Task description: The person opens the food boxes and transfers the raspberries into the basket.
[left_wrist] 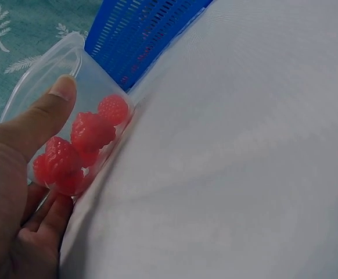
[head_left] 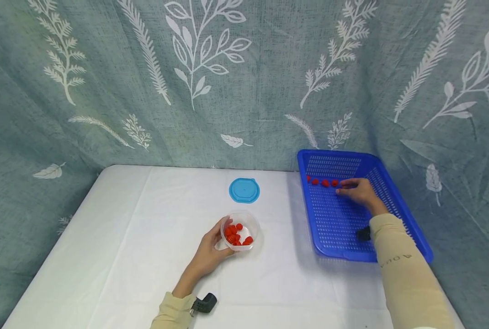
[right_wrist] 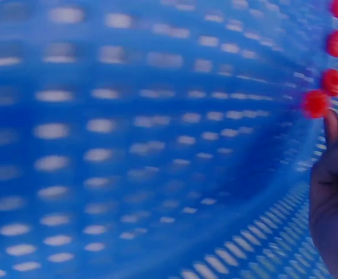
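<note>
A person's two bare hands at work over a white-covered worktop (head_left: 137, 256). The left hand (head_left: 209, 252), near the middle of the scene, is curved about the left side of a clear tub (head_left: 252, 224), its thumb along the near side and its fingers toward the far side; its grasp is partly open, to the width of the tub. Inside the tub lie red berries (head_left: 232, 231), gathered mostly toward the left and near side, with bare base visible at the right. A blue lid (head_left: 244, 191) lies flat on the worktop, just beyond the tub and apart from it.

At the right stands a blue basket (head_left: 331, 217) with slotted walls and base. Within it, a row of red berries (head_left: 325, 183) extends along the far end, starting from the left corner. The right hand (head_left: 360, 193) reaches into the basket, its thumb and fingers partly extended at the right end of this row; whether they pinch the last berry cannot be told, since the right wrist view is blurred. Beige sleeves (head_left: 409, 278) cover both forearms, and a green curtain (head_left: 269, 91) with white leaf motifs hangs behind the worktop.
</note>
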A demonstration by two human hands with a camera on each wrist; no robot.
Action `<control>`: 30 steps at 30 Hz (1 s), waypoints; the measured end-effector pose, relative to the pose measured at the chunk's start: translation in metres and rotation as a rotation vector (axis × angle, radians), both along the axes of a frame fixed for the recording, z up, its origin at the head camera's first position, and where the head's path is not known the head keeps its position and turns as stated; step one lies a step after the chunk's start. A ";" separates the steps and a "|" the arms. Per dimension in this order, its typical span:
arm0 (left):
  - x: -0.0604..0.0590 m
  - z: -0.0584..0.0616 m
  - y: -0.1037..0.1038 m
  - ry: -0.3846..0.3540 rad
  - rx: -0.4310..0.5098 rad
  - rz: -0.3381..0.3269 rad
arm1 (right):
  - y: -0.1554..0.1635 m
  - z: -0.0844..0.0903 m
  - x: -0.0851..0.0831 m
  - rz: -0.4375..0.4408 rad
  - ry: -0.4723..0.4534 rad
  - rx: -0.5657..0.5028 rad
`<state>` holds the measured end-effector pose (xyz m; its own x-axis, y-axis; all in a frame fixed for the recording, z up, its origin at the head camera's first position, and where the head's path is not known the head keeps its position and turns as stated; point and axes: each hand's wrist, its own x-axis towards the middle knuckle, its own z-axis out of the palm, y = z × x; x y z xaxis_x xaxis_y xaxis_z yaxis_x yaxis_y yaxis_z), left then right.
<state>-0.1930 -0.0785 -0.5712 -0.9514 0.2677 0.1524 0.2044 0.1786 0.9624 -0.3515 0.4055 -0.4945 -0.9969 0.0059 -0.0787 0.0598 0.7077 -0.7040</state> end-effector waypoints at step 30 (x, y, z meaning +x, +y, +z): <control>-0.001 -0.001 0.002 0.014 -0.002 0.000 | -0.153 0.145 0.121 0.272 0.307 -0.357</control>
<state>-0.1940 -0.0769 -0.5727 -0.9491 0.2682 0.1651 0.2178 0.1802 0.9592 -0.2310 0.2529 -0.3490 -0.9363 -0.2295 0.2660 -0.3381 0.3827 -0.8598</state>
